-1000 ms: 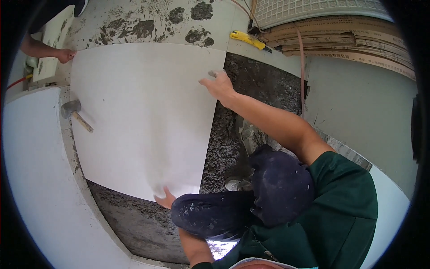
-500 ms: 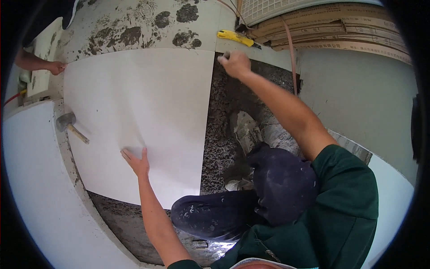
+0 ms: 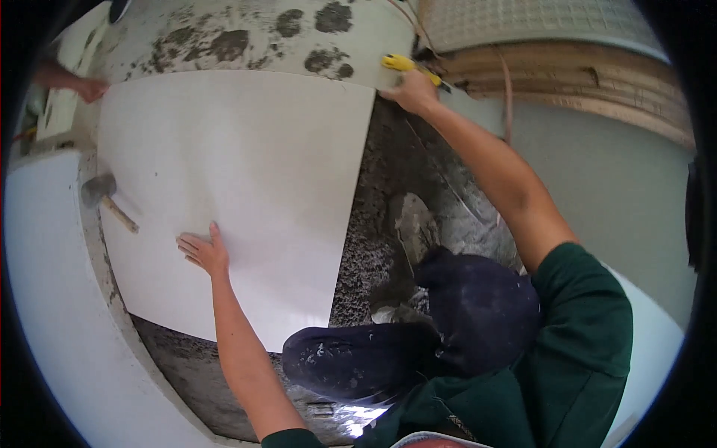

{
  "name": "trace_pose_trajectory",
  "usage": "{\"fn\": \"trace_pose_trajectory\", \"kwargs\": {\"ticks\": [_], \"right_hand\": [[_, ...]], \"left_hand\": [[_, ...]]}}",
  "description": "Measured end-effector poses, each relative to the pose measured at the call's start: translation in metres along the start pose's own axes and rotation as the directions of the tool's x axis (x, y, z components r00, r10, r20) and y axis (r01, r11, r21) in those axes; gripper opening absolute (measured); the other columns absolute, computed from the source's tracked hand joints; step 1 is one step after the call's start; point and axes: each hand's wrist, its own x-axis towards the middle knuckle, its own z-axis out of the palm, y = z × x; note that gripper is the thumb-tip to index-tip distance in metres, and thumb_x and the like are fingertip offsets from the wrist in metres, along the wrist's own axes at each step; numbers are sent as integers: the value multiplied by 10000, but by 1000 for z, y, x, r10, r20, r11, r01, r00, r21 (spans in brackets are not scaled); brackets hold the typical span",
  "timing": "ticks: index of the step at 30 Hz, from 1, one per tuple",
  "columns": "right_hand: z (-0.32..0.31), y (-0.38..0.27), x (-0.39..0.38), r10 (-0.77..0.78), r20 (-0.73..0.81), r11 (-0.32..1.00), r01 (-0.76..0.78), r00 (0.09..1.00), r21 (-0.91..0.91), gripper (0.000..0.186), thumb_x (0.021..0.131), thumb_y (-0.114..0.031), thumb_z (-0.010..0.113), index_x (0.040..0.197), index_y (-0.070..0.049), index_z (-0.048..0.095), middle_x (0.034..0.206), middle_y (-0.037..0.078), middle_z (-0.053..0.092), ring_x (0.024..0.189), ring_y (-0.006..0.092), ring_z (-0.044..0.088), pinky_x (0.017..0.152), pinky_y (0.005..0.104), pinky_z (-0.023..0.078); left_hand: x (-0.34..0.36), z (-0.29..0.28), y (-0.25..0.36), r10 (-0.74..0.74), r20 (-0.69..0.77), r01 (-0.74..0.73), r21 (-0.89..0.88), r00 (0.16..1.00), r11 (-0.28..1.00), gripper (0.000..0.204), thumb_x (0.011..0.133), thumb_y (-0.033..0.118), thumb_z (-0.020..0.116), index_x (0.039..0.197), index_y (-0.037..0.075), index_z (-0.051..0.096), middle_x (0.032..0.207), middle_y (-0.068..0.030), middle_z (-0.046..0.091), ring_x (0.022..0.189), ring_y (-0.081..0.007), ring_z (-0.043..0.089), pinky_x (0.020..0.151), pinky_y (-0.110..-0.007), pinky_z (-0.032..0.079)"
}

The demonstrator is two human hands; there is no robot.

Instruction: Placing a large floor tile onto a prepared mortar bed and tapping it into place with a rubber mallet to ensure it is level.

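A large white floor tile [image 3: 276, 172] lies before me on dark, rough mortar [image 3: 366, 254]. My left hand [image 3: 205, 252] rests palm down on its near part, fingers spread. At the tile's far right corner is my right hand [image 3: 415, 93], its fingers curled and touching or almost touching the corner; what they hold, if anything, is hidden. Just beyond that hand lies a yellow utility knife [image 3: 399, 63]. A mallet with a dark head and wooden handle [image 3: 119, 213] lies along the tile's left edge. Another person's hand [image 3: 92, 89] is at the far left corner.
Footprints of mortar [image 3: 228, 46] mark the pale floor beyond the tile. Flat cardboard boxes [image 3: 560, 71] are stacked at the far right. A low white wall [image 3: 52, 299] curves along the left. My shoe [image 3: 417, 224] stands on the mortar, right of the tile.
My right hand has moved to the tile's far right corner, close to the utility knife. My left hand has slid slightly left and away over the tile. The view has shifted a little.
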Motion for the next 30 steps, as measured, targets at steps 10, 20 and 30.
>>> {"fn": "trace_pose_trajectory", "kwargs": {"ticks": [10,20,30], "right_hand": [[4,-89,-132,-530,-44,787,511,847,347,262,853,-256,787,846,-2,720,744,181,693,686,348,689,660,409,535],[-15,-358,-141,-923,260,368,848,283,383,303,909,-314,707,953,-16,677,826,181,657,754,385,648,705,444,525],[97,-649,-180,-716,205,410,165,667,897,570,920,-170,663,1397,82,478,993,174,694,851,244,664,777,379,549]], "left_hand": [[48,-78,38,-52,-310,42,-40,949,998,1023,988,671,455,1595,-100,165,1681,-298,141,1583,-423,75,1284,-531,56],[93,-144,62,-131,-314,137,-3,940,991,908,1018,578,423,1576,-104,204,1637,-292,263,1545,-419,206,1295,-490,100],[103,-163,68,-144,27,143,36,989,989,934,908,454,613,1561,-95,232,1656,-257,213,1565,-404,137,1290,-535,19]]}}
